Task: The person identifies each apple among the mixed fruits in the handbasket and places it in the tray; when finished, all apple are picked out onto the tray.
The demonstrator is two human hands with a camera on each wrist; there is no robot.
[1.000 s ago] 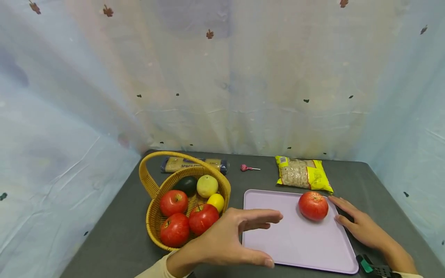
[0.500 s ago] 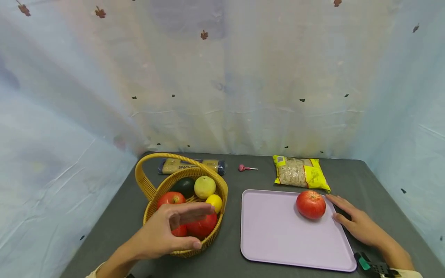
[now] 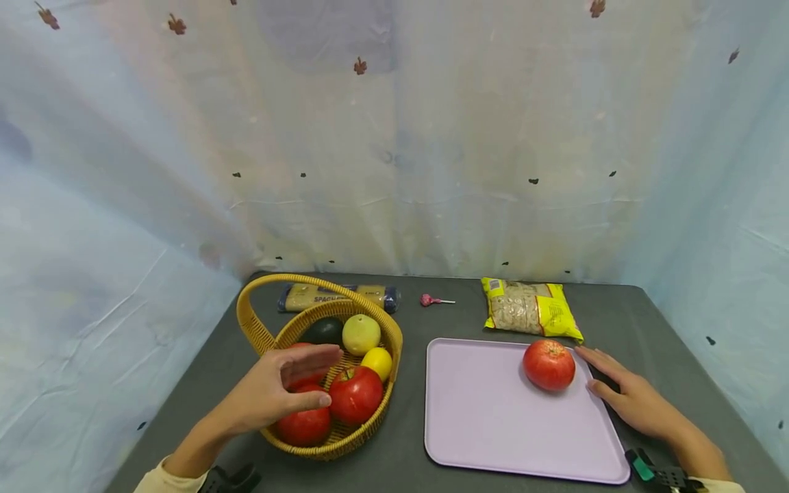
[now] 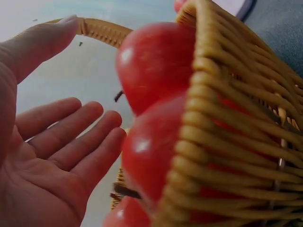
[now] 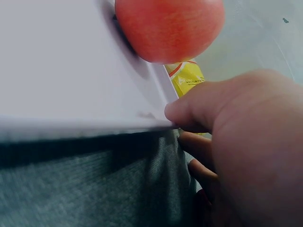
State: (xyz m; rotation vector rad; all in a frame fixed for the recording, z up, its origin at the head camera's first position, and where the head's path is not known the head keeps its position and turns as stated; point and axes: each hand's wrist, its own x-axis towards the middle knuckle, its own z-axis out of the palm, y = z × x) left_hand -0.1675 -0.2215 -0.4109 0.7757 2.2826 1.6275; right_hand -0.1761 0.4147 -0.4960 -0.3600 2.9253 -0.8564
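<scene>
My left hand [image 3: 265,390] hovers at the near left side of a yellow wicker basket [image 3: 394,335], fingers extended and thumb apart, holding nothing. In the left wrist view its fingertips are close to red apples [image 4: 156,137]; whether they touch is unclear. The basket also holds a dark green avocado-like fruit [image 3: 324,331], a pale green round fruit [image 3: 361,335] and a yellow lemon [image 3: 377,363]. My right hand [image 3: 635,397] rests at the right edge of a lilac tray [image 3: 493,418], thumb touching the rim, fingers fairly straight. Another red apple [image 3: 548,365] sits on that tray near its far right corner.
Behind the basket lies a spaghetti pack [image 3: 339,296]. A pink-wrapped lollipop [image 3: 434,300] lies right of it. A yellow bag of oat-like flakes [image 3: 530,308] lies beyond the tray. All rest on a dark grey table [image 3: 216,356], with a patterned curtain [image 3: 431,137] around it.
My left hand has moved left from over the tray's near left part to the basket's near left side, staying unfilled. The right hand, tray and its apple hold their places.
</scene>
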